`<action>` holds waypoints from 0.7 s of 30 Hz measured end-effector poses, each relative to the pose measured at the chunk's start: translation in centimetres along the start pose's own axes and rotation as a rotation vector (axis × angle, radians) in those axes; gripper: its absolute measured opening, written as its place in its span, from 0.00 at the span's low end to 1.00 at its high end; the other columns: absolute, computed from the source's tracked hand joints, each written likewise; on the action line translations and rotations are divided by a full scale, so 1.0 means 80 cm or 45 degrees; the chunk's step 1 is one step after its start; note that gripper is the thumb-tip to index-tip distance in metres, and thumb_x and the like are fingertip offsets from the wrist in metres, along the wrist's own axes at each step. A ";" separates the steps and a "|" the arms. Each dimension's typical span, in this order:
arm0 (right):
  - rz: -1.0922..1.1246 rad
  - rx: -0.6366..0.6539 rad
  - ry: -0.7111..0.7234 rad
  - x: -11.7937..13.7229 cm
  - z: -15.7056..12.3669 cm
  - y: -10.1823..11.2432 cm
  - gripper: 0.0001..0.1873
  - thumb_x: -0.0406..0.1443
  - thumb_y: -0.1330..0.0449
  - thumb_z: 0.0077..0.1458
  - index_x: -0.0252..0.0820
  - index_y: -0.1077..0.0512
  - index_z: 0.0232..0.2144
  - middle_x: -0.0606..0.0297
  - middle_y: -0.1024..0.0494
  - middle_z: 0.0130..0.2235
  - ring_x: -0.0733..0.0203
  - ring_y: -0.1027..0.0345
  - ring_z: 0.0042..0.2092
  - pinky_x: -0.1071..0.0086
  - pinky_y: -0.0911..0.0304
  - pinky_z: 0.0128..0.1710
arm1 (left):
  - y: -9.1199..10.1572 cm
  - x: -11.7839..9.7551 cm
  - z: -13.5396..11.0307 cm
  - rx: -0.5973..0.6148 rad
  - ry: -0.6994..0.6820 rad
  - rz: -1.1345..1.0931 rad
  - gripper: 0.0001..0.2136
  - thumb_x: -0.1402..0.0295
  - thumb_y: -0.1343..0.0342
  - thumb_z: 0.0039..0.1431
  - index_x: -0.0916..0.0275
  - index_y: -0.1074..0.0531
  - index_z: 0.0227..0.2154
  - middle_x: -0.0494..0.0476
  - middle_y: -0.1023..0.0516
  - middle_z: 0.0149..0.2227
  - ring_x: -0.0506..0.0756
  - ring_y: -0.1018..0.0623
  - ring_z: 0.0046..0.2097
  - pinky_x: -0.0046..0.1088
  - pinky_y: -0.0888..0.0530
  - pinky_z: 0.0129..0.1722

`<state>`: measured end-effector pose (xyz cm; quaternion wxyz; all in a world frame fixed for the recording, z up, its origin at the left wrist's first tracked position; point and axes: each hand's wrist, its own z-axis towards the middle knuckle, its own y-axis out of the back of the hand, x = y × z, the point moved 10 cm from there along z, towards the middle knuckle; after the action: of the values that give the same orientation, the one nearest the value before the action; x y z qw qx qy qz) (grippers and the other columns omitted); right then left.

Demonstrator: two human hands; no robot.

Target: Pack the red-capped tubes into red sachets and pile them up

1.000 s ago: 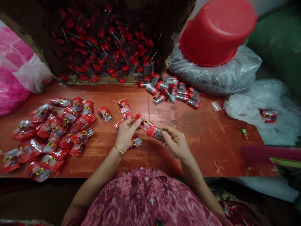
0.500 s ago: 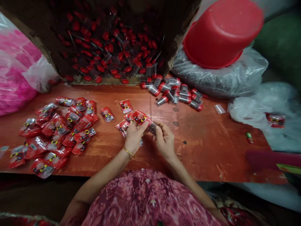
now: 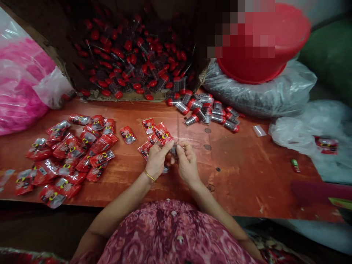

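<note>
My left hand [image 3: 156, 158] and my right hand [image 3: 187, 161] meet over the middle of the red-brown table [image 3: 247, 176]. Both pinch one small red packet [image 3: 163, 133], whose top sticks up past my left fingers. A small tube sits pushed into it between the fingertips, mostly hidden. A gold bangle is on my left wrist. Two or three more red packets [image 3: 145, 149] lie just under and left of my hands.
A pile of filled red packets [image 3: 68, 157] covers the left of the table. Loose red-capped tubes [image 3: 209, 112] lie at the back, spilling from a cardboard box [image 3: 132, 58]. A red bucket [image 3: 264, 47] rests on plastic bags at right; a pink bag [image 3: 19, 91] sits left.
My right hand moved left with the tube until it met the left hand; the tube went into the packet and is now nearly out of sight.
</note>
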<state>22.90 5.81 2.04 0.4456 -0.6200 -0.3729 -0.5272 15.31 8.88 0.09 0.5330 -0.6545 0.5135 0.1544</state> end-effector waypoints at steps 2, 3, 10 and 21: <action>0.041 -0.024 0.004 0.000 -0.002 0.001 0.07 0.40 0.49 0.57 0.45 0.43 0.33 0.78 0.37 0.21 0.72 0.41 0.17 0.77 0.42 0.18 | -0.002 -0.008 -0.002 0.032 -0.029 -0.016 0.17 0.55 0.38 0.43 0.66 0.28 0.26 0.49 0.30 0.19 0.45 0.35 0.17 0.20 0.42 0.12; 0.027 -0.068 0.042 0.003 -0.004 0.004 0.07 0.40 0.48 0.57 0.45 0.42 0.33 0.78 0.36 0.22 0.72 0.40 0.17 0.77 0.42 0.18 | -0.002 -0.010 -0.002 0.025 -0.044 -0.038 0.17 0.54 0.39 0.43 0.66 0.29 0.24 0.49 0.30 0.19 0.45 0.35 0.17 0.20 0.41 0.13; -0.147 -0.225 0.133 0.012 -0.006 0.017 0.07 0.40 0.48 0.57 0.44 0.41 0.32 0.73 0.35 0.25 0.72 0.41 0.21 0.76 0.42 0.20 | 0.006 0.001 -0.007 -0.092 -0.145 -0.030 0.19 0.53 0.39 0.44 0.65 0.34 0.18 0.44 0.39 0.14 0.43 0.39 0.16 0.20 0.42 0.16; -0.270 -0.053 0.317 0.025 -0.011 -0.005 0.03 0.35 0.50 0.58 0.44 0.40 0.36 0.68 0.32 0.32 0.68 0.34 0.32 0.73 0.34 0.32 | 0.018 -0.014 0.001 -0.102 -0.119 -0.003 0.13 0.60 0.35 0.40 0.66 0.26 0.24 0.50 0.28 0.21 0.46 0.33 0.22 0.21 0.36 0.22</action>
<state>22.58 5.10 4.10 0.4172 -0.5161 -0.3672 -0.6518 13.63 9.67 0.14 0.5300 -0.6681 0.4806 0.2045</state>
